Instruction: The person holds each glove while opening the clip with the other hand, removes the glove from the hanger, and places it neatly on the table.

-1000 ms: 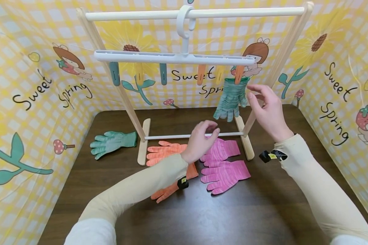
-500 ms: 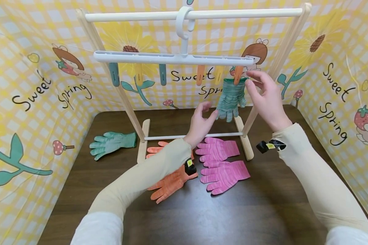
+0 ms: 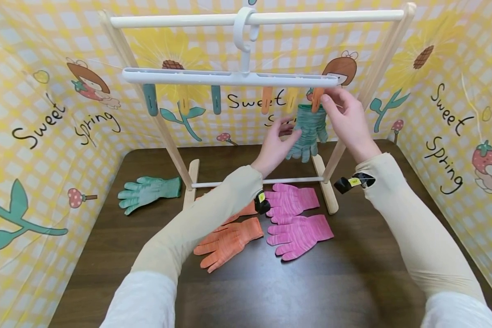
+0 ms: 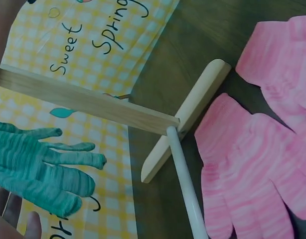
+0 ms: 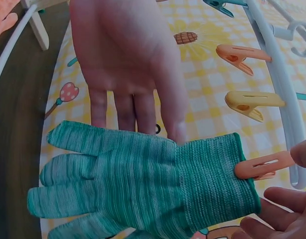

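A green striped glove [image 3: 307, 132] hangs by its cuff from an orange clip [image 5: 262, 165] at the right end of a white hanger [image 3: 229, 78]. My left hand [image 3: 275, 146] is beside the glove, thumb near its front; in the right wrist view its outstretched fingers [image 5: 125, 112] pass behind the glove. My right hand [image 3: 348, 120] is at the clip, its thumb [image 5: 303, 152] at the clip's upper end. Its other visible fingers are apart from the clip, below the thumb in the right wrist view. Whether the index finger bears on the clip is hidden.
The hanger hooks over a wooden rack [image 3: 172, 136] and carries several other clips, including a yellow clip [image 3: 292, 100]. On the dark table [image 3: 295, 291] lie a second green glove [image 3: 149, 193], orange gloves [image 3: 229, 241], partly behind my left arm, and two pink gloves [image 3: 301, 234].
My left hand has risen from above the table gloves to beside the hanging glove. My right hand has moved left and up to the orange clip.
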`<state>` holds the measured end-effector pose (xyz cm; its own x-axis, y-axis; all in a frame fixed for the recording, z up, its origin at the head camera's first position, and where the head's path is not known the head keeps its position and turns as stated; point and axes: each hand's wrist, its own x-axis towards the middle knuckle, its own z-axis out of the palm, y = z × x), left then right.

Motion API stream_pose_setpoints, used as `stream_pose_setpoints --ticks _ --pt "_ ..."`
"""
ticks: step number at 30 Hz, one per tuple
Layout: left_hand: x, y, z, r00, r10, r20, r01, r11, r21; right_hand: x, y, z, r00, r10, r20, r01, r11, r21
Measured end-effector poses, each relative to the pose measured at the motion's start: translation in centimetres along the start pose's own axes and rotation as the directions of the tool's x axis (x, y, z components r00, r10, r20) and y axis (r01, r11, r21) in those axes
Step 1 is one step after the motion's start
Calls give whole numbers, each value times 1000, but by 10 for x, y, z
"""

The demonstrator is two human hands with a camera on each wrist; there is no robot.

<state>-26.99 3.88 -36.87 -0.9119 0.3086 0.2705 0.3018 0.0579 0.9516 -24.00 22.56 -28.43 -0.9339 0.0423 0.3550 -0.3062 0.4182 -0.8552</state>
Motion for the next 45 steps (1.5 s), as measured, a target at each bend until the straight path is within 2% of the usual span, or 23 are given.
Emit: stream_pose_setpoints --ticks 4,8,12,16,23,32,40,45 --pt "7 3 6 1000 19 12 -19 1000 24 5 1 4 1000 -2 18 1 999 54" --pt "11 9 9 1000 8 14 -9 999 44 8 3 9 1000 -13 17 11 990 142" --pt "15 17 11 1000 -12 9 11 999 43 11 5 13 999 -43 12 38 962 271" --pt "18 21 12 1000 8 13 -9 998 61 12 7 15 998 -58 6 52 934 353" --pt "17 22 13 997 76 24 -77 996 44 13 9 17 999 -51 -17 54 910 412" --pt "13 21 14 996 73 53 -71 997 -38 13 11 16 1000 -25 -18 31 874 485" --pt "12 21 15 995 67 75 -65 998 -21 13 11 15 1000 -9 -13 14 866 500" --pt "11 20 15 995 62 82 -58 997 -42 12 10 15 1000 0 -9 5 859 513"
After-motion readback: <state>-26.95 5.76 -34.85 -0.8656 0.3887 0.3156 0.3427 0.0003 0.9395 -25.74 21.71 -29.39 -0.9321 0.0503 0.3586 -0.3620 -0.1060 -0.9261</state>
